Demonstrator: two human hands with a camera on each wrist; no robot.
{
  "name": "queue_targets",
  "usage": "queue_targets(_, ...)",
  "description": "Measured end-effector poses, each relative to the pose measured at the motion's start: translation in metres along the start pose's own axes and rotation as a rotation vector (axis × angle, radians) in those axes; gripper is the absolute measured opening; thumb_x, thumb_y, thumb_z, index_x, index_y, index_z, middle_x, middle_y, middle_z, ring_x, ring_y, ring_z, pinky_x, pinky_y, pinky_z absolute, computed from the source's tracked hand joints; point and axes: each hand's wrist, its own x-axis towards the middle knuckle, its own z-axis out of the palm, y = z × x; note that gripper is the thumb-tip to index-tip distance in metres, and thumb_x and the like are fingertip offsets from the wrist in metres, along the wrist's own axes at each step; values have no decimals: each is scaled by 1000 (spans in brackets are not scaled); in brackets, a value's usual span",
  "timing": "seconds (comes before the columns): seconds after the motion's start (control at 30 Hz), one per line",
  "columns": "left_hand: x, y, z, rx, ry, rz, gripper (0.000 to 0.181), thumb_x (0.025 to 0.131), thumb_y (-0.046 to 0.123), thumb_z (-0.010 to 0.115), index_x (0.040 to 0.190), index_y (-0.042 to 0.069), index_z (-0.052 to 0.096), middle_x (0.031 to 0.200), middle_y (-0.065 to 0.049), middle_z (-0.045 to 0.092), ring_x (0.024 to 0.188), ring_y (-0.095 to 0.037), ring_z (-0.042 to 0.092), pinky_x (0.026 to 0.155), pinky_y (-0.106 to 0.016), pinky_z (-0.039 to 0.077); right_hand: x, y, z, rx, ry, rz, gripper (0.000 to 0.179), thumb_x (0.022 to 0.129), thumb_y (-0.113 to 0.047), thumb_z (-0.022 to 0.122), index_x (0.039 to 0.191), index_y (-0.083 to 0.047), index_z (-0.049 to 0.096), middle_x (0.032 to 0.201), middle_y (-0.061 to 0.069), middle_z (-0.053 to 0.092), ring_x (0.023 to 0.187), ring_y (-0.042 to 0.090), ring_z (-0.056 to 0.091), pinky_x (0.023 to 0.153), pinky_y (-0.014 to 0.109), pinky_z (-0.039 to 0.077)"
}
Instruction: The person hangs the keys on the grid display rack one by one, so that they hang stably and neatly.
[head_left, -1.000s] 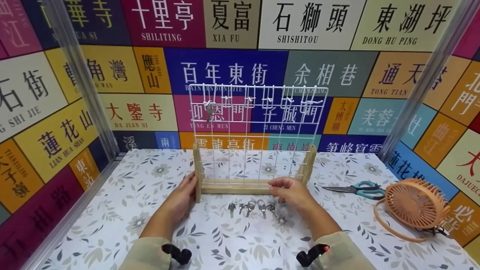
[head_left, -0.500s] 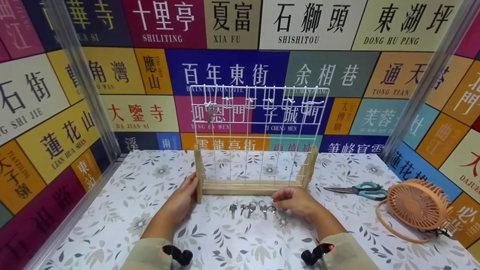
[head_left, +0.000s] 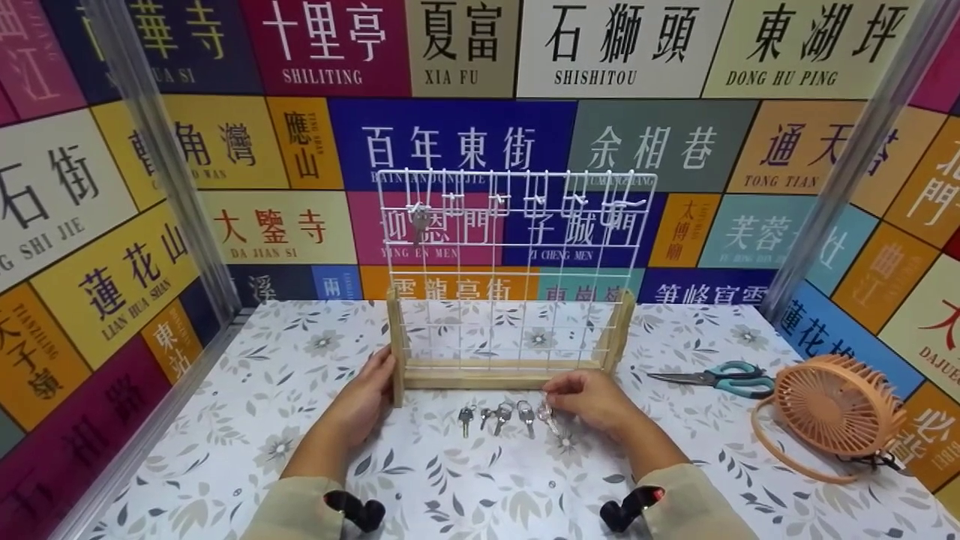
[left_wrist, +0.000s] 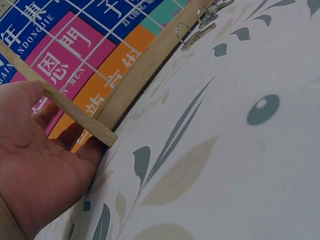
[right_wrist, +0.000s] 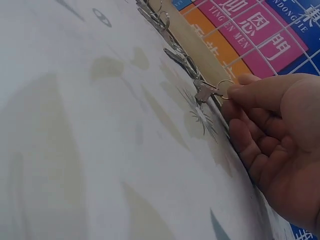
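A white wire grid rack (head_left: 517, 262) stands on a wooden base (head_left: 495, 373) in the middle of the table. One key (head_left: 419, 222) hangs from a hook at its upper left. Several keys on rings (head_left: 499, 417) lie in a row in front of the base. My right hand (head_left: 553, 391) pinches the ring of the rightmost key (head_left: 546, 417). The right wrist view shows thumb and forefinger closed on that ring (right_wrist: 223, 90), with the key (right_wrist: 204, 93) tilted up off the table. My left hand (head_left: 377, 377) rests open against the rack's left wooden post (left_wrist: 75, 111).
Teal-handled scissors (head_left: 718, 379) lie right of the rack, and an orange fan (head_left: 836, 409) stands at the far right. Colourful sign panels wall in the table on three sides, with metal posts (head_left: 165, 157) at the back corners.
My right hand has dropped from the rack's base to the rightmost key and pinched its ring, tilting the key up. My left hand has not moved.
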Motion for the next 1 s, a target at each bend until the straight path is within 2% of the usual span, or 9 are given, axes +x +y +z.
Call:
queue_targets(0.2,-1,1,0,12,11,-19,57,110,60,46,164,49,34,177,5,32,167,-23,23,138,-47,17,-1,-19,1,145,57,15,27,94,-12,81,120,-3,78,110,12,80,92,17,73,81,28,62)
queue_targets(0.3,-2,1,0,-9,0,-8,57,111,58,46,165,46,33,177,3,32,168,-23,22,138,-46,17,-2,-33,2,194,66,-10,30,94,-14,83,120,-1,77,110,11,80,95,17,74,85,29,63)
queue_targets(0.47,-2,-1,-2,-26,-27,14,62,112,56,45,169,40,27,179,-2,26,169,-25,16,138,-47,15,-7,-54,8,258,52,-68,27,94,-12,82,119,-1,77,107,7,80,93,16,76,86,29,66)
queue_targets(0.7,-3,-1,-2,-20,-6,-12,61,111,59,46,167,45,29,179,2,27,169,-24,17,138,-46,15,-24,-94,14,390,15,-137,26,94,-6,80,119,0,76,102,1,78,92,16,76,92,39,67)
queue_targets(0.87,-4,0,0,-19,-1,-16,58,110,60,46,165,47,32,178,5,29,168,-22,19,138,-45,16,-39,-119,17,469,7,-181,21,95,-7,79,115,-3,77,103,1,77,92,16,76,87,33,67)
queue_targets(1.0,-3,0,1,-10,8,-21,58,109,62,48,164,50,33,178,7,30,168,-20,19,138,-45,16,-43,-134,22,502,6,-209,16,96,-3,77,111,-6,78,100,0,77,91,14,74,85,29,66)
